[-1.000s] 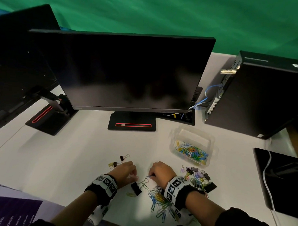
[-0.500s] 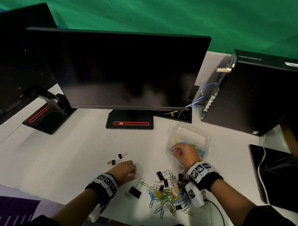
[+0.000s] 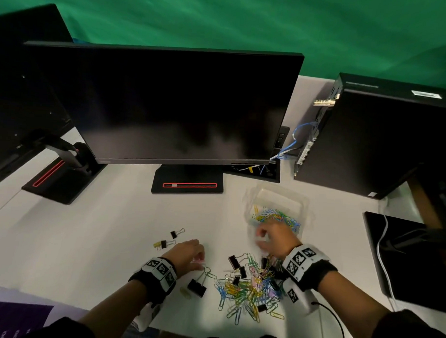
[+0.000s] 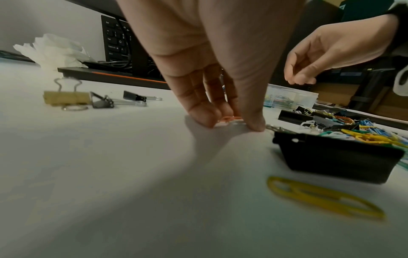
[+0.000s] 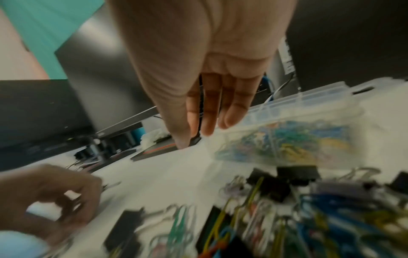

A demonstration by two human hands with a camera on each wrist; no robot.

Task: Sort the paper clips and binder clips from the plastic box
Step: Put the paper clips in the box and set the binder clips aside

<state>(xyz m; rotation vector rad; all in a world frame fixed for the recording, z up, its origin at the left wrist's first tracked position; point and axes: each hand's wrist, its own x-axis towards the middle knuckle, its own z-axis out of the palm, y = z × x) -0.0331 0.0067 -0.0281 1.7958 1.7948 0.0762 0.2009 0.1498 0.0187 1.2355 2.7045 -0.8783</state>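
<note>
A clear plastic box holds several coloured paper clips. A mixed pile of paper clips and black binder clips lies on the white table in front of it. My left hand pinches an orange-pink paper clip against the table, left of the pile. My right hand hovers, blurred, at the box's near left corner, fingers extended and holding nothing. A large black binder clip and a yellow paper clip lie by my left hand.
Two small binder clips, one black and one gold, lie apart to the left. A monitor with its base stands behind, a computer case at right, a black pad at the right edge.
My right hand went from the table's middle to the box, then drew back a little toward the pile. My left hand stayed in place, pinching.
</note>
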